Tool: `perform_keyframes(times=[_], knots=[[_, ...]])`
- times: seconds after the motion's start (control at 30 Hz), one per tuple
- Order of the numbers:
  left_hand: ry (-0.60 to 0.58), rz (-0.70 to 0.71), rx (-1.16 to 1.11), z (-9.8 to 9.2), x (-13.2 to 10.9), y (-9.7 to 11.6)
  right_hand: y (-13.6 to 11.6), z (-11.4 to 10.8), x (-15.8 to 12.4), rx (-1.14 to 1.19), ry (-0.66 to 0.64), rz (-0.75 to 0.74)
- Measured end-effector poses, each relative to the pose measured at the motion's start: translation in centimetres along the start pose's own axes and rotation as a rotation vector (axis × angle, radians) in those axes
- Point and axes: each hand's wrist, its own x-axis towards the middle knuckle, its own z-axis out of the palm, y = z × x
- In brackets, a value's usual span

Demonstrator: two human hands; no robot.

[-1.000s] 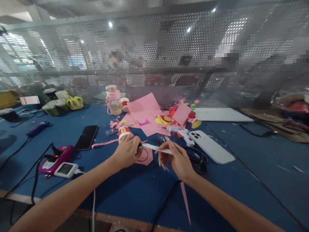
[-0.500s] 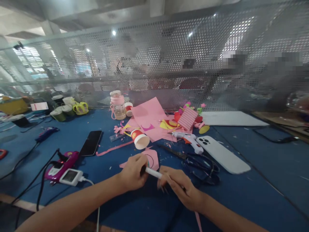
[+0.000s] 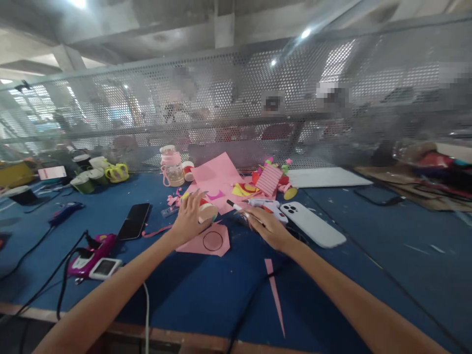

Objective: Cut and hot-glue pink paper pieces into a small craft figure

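My left hand [image 3: 190, 216] is open with its fingers spread, beside a red-and-white paper cup [image 3: 207, 213] lying on its side. Whether the fingertips touch the cup is hard to tell. A small teal edge shows at the cup's right side. Below it lies a piece of pink paper [image 3: 199, 246] with a dark circle drawn on it. My right hand [image 3: 267, 228] is closed around a white marker [image 3: 236, 206], whose black end points up and left. Just beyond that hand lie a white glue gun [image 3: 267, 203] and partly hidden dark scissors [image 3: 298, 235].
A white phone [image 3: 317, 226] lies to the right, a black phone [image 3: 134, 221] to the left. Near it sits a magenta power strip [image 3: 90, 258] with cables. Pink sheets [image 3: 216, 169] and craft scraps lie ahead, beside a bottle [image 3: 172, 167]. A perforated metal screen [image 3: 228, 108] stands behind.
My left hand has moved away from the marker, forward to beside the cup, and its fingers have spread. My right hand has moved forward with the marker, uncovering the drawn circle. The view has shifted.
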Motion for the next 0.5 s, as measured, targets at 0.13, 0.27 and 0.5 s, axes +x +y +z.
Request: perform_keyframes(times=[0.13,0.27,0.5], knots=[[-0.136,-0.121,-0.099,-0.4,1.1,-1.6,1.5,-0.2,0.1,-0.221,-0.089,-0.044],[0.023,-0.293,0.060,-2.5,2.0,-4.0,1.3,0.6,-0.4,-0.342,-0.065,-0.013],[0.007,-0.592,0.288,-3.1,1.1,-6.8,-1.4,3.1,2.7,-0.595,-0.112,0.208]])
